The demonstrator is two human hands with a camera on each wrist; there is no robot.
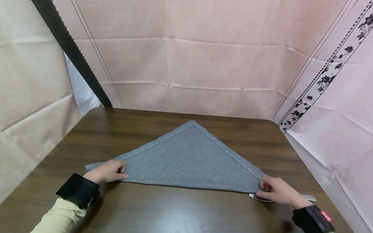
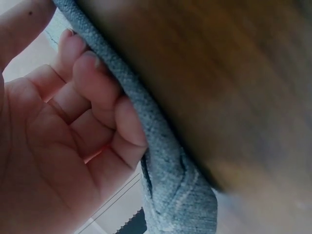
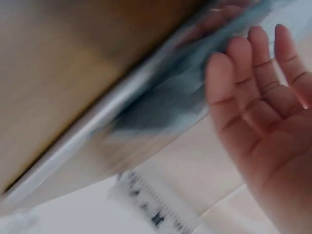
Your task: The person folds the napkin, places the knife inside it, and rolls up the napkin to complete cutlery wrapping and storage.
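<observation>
A grey-blue cloth (image 1: 186,161) lies on the table as a folded triangle, its point toward the far side and a pale stitched line along two edges. My left hand (image 1: 109,171) rests at the cloth's left corner. In the left wrist view its bent fingers (image 2: 97,83) touch the cloth edge (image 2: 146,112), with the thumb apart. My right hand (image 1: 276,191) is at the right corner, its fingers (image 3: 222,80) loosely bent beside the blurred cloth (image 3: 165,102). Under that hand lies a shiny metal utensil (image 1: 260,198), spoon-like, partly hidden.
The brown wooden table (image 1: 180,213) has rounded far corners. Pale pink hanging sheets (image 1: 204,64) surround it at the back and sides, with a black band (image 1: 73,48) at left and a floral strip (image 1: 326,77) at right. Black straps (image 1: 78,191) circle the wrists.
</observation>
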